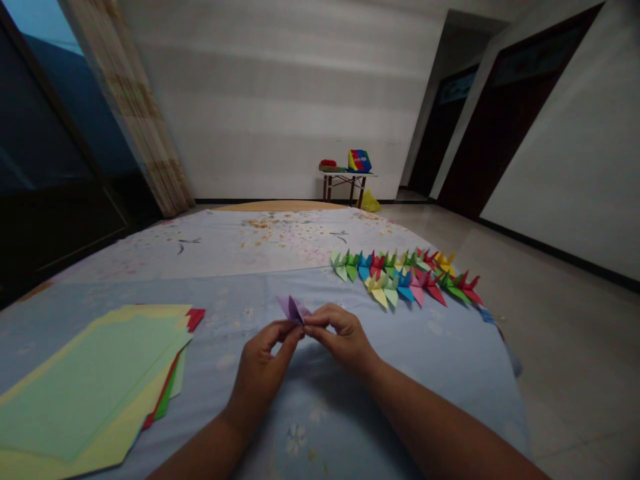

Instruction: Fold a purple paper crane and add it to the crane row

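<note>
A small folded purple paper piece, an origami crane [292,308] by its shape, is held up over the blue floral cloth between both hands. My left hand [265,353] pinches its lower edge with thumb and forefinger. From the other side, my right hand [345,337] grips it between thumb and fingertips, the two hands almost touching. The fingers cover its lower part. Rows of finished paper cranes [405,287] in green, yellow, blue, pink and red stand beyond my right hand. Left of my left hand lies a stack of coloured paper sheets [95,380], pale green and yellow on top.
The round table carries a blue cloth [225,293] and a white floral cloth [280,240]. Its right edge drops to a tiled floor [565,373]. By the far wall, a small folding table [347,175] holds a colourful box [359,161]; a yellow bag [369,201] sits below.
</note>
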The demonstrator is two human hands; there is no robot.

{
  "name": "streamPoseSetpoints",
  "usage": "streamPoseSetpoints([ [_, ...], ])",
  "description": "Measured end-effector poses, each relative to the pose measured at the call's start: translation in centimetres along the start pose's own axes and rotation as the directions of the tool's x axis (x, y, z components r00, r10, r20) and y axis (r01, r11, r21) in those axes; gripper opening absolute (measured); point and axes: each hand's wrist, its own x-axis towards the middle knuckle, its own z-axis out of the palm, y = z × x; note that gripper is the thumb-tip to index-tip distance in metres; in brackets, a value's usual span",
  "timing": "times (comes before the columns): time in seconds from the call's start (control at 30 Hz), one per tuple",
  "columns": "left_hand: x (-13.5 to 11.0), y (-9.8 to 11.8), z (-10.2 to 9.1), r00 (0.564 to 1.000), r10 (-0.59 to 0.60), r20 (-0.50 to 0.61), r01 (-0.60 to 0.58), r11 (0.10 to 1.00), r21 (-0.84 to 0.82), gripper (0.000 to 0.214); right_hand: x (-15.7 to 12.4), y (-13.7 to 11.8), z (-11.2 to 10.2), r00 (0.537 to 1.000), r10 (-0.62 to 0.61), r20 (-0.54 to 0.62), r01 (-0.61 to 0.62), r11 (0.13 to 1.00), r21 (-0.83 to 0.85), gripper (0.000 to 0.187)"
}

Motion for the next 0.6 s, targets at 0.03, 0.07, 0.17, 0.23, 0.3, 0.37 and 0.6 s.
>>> streamPoseSetpoints([
  [0.03,0.00,0.07,-0.01,1.000,0.003,0.001,-0.003,1.000,0.006,0.016,0.02,-0.09,-0.04,1.000,0.009,0.004,-0.009,1.000,-0.009,0.010],
  [0.07,0.00,0.16,-0.02,1.000,0.007,0.003,-0.007,1.000,0.011,0.016,0.02,-0.19,-0.06,1.000,0.019,0.008,-0.019,1.000,-0.020,0.009],
  [0.17,-0.01,0.47,-0.07,1.000,0.010,0.006,-0.010,1.000,0.023,0.017,-0.06,-0.47,-0.06,0.999,0.053,0.014,-0.051,0.996,-0.077,0.010],
  [0.23,-0.02,0.63,-0.11,1.000,0.007,0.002,-0.007,0.999,0.031,0.017,-0.15,-0.61,-0.01,0.998,0.060,0.012,-0.058,0.990,-0.126,0.011],
  [0.3,-0.06,0.73,-0.13,1.000,0.010,-0.004,-0.010,0.999,0.040,0.017,-0.24,-0.70,0.03,0.999,0.052,0.014,-0.049,0.983,-0.177,0.013],
  [0.37,-0.12,0.78,-0.12,1.000,0.022,-0.009,-0.021,0.998,0.057,0.017,-0.31,-0.70,0.04,0.999,0.037,0.011,-0.033,0.972,-0.234,0.013],
  [0.6,-0.22,0.91,0.22,0.994,0.113,0.006,-0.113,0.984,0.137,0.015,-0.37,-0.65,0.09,0.999,0.001,-0.035,-0.014,0.926,-0.377,0.009],
])
